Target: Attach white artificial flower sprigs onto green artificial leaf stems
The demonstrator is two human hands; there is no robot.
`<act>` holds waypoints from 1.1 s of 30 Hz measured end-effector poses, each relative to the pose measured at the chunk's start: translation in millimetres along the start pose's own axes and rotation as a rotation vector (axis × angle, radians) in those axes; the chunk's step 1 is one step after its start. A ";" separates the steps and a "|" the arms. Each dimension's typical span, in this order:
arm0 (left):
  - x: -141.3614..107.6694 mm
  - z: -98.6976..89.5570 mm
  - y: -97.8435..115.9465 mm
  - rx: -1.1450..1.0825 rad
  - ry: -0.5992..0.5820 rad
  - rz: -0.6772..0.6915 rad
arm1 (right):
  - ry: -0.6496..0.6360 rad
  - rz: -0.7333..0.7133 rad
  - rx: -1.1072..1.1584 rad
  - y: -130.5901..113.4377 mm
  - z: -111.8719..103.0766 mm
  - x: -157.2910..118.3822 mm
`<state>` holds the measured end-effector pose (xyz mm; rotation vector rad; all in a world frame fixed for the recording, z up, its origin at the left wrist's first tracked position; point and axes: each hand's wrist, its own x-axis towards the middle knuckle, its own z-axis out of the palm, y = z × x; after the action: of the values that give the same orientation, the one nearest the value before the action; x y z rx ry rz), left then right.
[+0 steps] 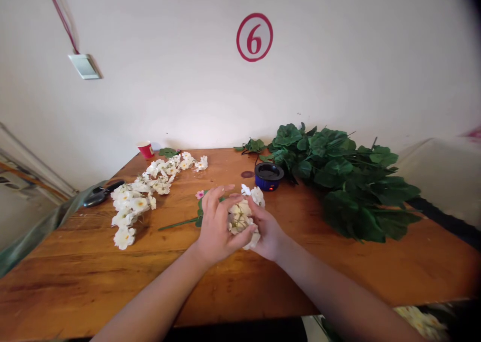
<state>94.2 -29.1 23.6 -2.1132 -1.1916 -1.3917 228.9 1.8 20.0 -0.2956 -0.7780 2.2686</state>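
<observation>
Forearms point(158, 298), white flowers point(240, 217) partly behind fingers point(230, 202)

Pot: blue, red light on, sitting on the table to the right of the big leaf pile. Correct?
Wrong side: the head view shows the pot to the left of the big leaf pile. The rest holds: it is blue, sits on the table, and its red light is on.
</observation>
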 end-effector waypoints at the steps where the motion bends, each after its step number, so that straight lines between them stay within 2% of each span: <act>1: 1.0 0.1 -0.5 0.003 -0.060 0.000 | 0.003 0.026 0.022 -0.9 0.0 -0.1; 3: 2.5 -0.4 -3.0 -0.012 -0.167 0.003 | -0.003 0.040 0.055 -3.8 0.5 -1.2; 5: 2.8 -1.1 -6.3 -0.069 -0.198 -0.004 | -0.019 0.004 0.079 -5.3 2.4 -2.3; 8: 0.6 -0.5 -8.4 -0.191 -0.101 -0.077 | -0.006 -0.082 0.089 2.1 7.4 -1.4; 11: -5.4 4.6 -1.9 -0.330 0.011 -0.182 | 0.085 -0.238 0.017 21.4 8.8 0.8; 15: -16.7 15.8 16.2 -0.522 0.051 -0.239 | 0.248 -0.355 -0.190 47.2 -4.0 -2.5; 17: -20.0 19.2 23.2 -0.573 0.090 -0.236 | 0.282 -0.371 -0.281 52.7 -11.1 -7.0; 20: -19.0 17.7 24.3 -0.618 0.123 -0.228 | 0.274 -0.328 -0.296 50.8 -10.8 -12.6; 24: -13.0 7.8 15.2 -0.578 0.039 -0.346 | 0.175 -0.191 -0.098 45.1 2.4 -13.6; 27: -12.2 2.5 16.1 -0.575 0.023 -0.367 | 0.138 -0.167 -0.152 50.3 1.1 -12.6; 29: -14.1 1.8 23.2 -0.622 0.066 -0.325 | 0.139 -0.151 -0.211 57.2 -7.0 -11.3; 33: -17.5 2.7 39.3 -0.596 0.237 -0.233 | 0.120 -0.088 -0.275 64.2 -22.5 -6.2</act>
<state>124.0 -58.4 13.2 -2.1183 -1.0387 -2.2617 207.1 -28.8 -37.0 -0.5097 -1.0200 2.0410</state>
